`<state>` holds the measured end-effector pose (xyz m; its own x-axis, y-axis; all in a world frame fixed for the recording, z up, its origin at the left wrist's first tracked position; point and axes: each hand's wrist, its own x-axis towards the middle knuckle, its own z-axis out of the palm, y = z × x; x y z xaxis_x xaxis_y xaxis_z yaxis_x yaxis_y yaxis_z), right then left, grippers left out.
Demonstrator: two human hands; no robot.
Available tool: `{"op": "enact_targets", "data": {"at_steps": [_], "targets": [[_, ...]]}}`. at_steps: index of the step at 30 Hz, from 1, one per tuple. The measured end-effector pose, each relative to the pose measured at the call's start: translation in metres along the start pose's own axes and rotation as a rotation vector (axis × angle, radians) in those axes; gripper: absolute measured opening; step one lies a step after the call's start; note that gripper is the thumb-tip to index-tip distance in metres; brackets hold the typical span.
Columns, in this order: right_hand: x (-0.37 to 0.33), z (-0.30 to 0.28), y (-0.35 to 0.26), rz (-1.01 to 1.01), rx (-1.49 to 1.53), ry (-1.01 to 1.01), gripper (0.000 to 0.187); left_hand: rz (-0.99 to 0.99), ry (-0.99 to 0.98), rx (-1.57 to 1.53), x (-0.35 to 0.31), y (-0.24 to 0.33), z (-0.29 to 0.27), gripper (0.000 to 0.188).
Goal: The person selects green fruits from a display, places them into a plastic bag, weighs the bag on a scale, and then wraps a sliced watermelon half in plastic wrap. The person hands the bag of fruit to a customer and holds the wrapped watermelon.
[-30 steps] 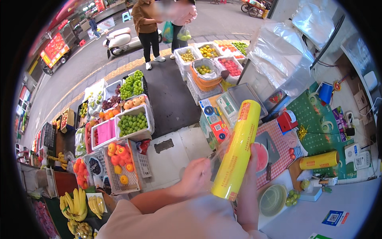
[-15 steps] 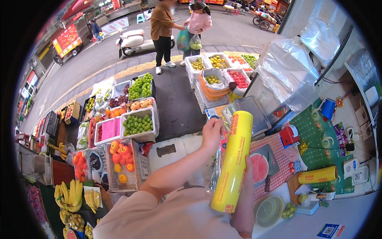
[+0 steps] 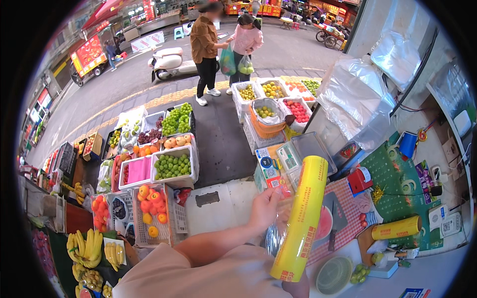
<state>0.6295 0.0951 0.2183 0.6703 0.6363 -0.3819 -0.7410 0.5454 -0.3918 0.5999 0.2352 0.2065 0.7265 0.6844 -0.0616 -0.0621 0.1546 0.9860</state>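
Note:
A large yellow roll of cling film (image 3: 301, 218) stands at a slant in front of me, its top leaning right. At its lower end, mostly hidden behind it, my right hand (image 3: 297, 287) holds it up. My left hand (image 3: 264, 208), fingers pinched together, grips the loose edge of the clear film (image 3: 276, 236) at the roll's left side. A short sheet of film hangs between that hand and the roll. Behind the roll, a cut watermelon (image 3: 325, 223) lies on a dark board, with a knife (image 3: 333, 232) beside it.
A checked cloth (image 3: 348, 198) covers the counter at right, near a green basket (image 3: 334, 276) and another yellow roll (image 3: 396, 227). Plastic bags (image 3: 355, 94) hang above. Crates of limes (image 3: 171, 166) and peaches (image 3: 153, 203) stand left. Two people (image 3: 206, 54) stand beyond the stall.
The roll has moved lower and slightly right in view. My right hand has gone from its right side to near its lower end. My left hand has come down, still pinching film.

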Motion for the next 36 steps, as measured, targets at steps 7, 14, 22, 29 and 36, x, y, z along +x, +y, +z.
{"op": "enact_targets", "data": {"at_steps": [7,14,22,29,36], "targets": [[-0.005,-0.035,-0.014,-0.046,0.044,-0.037,0.061,0.114,0.093,0.073,0.043,0.009,-0.005,0.027],[0.014,-0.066,-0.010,-0.150,0.250,-0.236,0.067,-0.211,-0.036,0.086,0.034,0.011,-0.002,0.028],[-0.012,-0.127,-0.023,-0.293,0.639,-0.343,0.073,-0.234,-0.174,0.219,0.039,-0.021,0.040,0.031],[-0.039,-0.171,-0.075,-0.411,0.236,-0.020,0.078,-0.214,-0.266,0.179,0.069,-0.048,0.081,0.030],[-0.044,-0.185,-0.096,-0.504,0.268,0.074,0.082,-0.198,-0.386,0.323,0.115,-0.062,0.129,0.032]]}}
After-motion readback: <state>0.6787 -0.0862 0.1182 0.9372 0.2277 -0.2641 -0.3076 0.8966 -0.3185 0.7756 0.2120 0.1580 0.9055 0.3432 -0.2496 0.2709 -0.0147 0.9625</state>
